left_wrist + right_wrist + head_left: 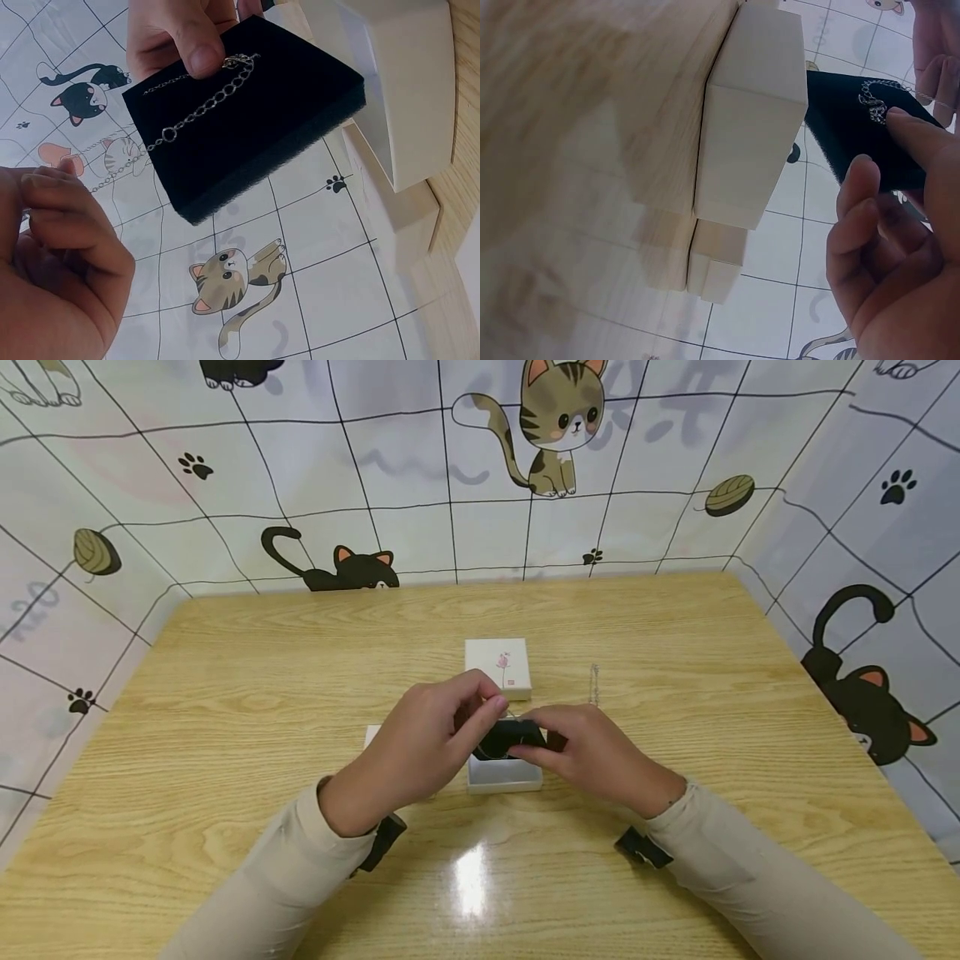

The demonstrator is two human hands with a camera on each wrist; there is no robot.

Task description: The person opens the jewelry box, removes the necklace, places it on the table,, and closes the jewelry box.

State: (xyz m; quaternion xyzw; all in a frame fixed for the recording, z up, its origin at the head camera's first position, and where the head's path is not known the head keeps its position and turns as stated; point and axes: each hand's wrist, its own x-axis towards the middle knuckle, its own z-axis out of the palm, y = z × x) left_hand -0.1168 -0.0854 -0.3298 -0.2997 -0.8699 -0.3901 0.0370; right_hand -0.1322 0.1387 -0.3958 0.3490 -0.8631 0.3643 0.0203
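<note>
A black velvety foam pad [292, 97] is held by my right hand [600, 756], its thumb pressing a thin silver chain [199, 110] against the pad's face. The chain, perhaps a necklace or bracelet, has larger extender links and runs off the pad's edge towards my left hand [60, 255]. There, the curled fingers and thumb pinch its far end. In the head view the pad is tilted just above a small white box base [504, 778]. What lies behind the pad is hidden.
A white lid with a pink flower [497, 665] lies behind the hands. Another silver chain [595, 683] lies on the wooden table [300, 652] to its right. A white item [371, 734] is mostly hidden behind the left hand. Cat-print cloth [405, 460] surrounds the table's back and sides.
</note>
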